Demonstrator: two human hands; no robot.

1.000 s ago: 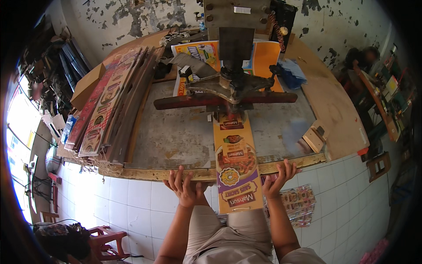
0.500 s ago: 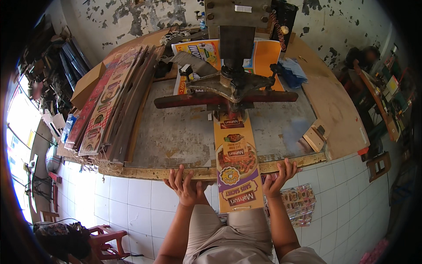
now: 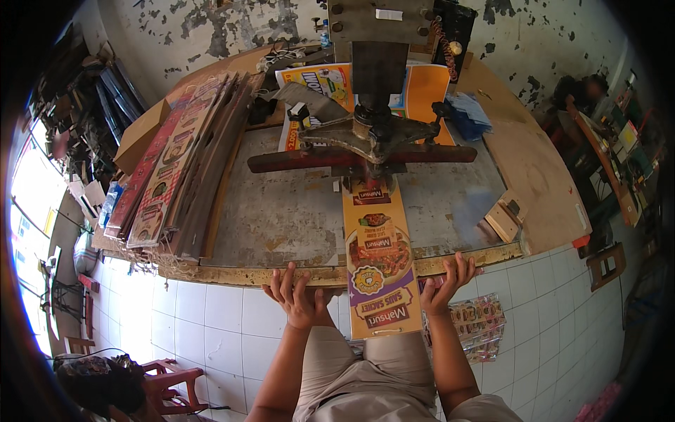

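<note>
Cardboard strip [image 3: 381,281], probably light, bendy and easily creased, suits holding by its overhanging sides; left hand [image 3: 297,299] and right hand [image 3: 440,292], fingers loosely spread, sit at the surface [image 3: 281,225] edge.

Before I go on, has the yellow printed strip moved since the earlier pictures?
No: the yellow strip shows no visible shift against the table's front edge, which it overhangs.

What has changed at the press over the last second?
Nothing visibly moved beyond a slight shift of the whole view, and I see nothing taken up or let go. Unchanged: left hand and right hand at the table's front edge, either side of the yellow strip, whose far end reaches the press.
</note>
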